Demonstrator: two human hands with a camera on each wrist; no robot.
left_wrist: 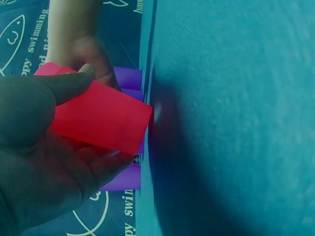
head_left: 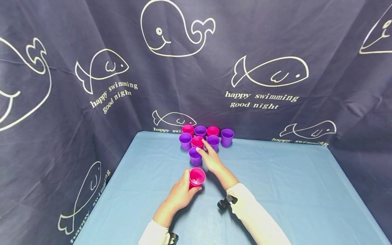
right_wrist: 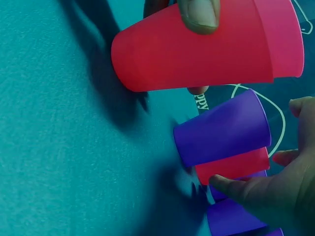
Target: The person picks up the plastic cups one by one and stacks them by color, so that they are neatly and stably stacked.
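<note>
My left hand (head_left: 180, 190) grips a pink cup (head_left: 196, 180) upright by its side, thumb on the near side. In the right wrist view, a paler pink band shows beyond this held cup's (right_wrist: 197, 49) edge, as of a second cup nested inside. Just ahead stands a purple cup (head_left: 195, 160), the front one of a group. My right hand (head_left: 212, 161) reaches over the group's right side with fingers spread, fingertips at the rims of that purple cup and the pink cup (head_left: 197, 143) behind it. In the right wrist view, one fingertip overlaps the lower pink cup's (right_wrist: 236, 164) side.
Farther back stand purple cups (head_left: 185, 141) and pink cups (head_left: 188, 130), upright and close together on the blue table (head_left: 275, 190). A purple cup (head_left: 227, 139) ends the back row at right. Behind rises a dark fabric wall (head_left: 214, 78) printed with fish and whales.
</note>
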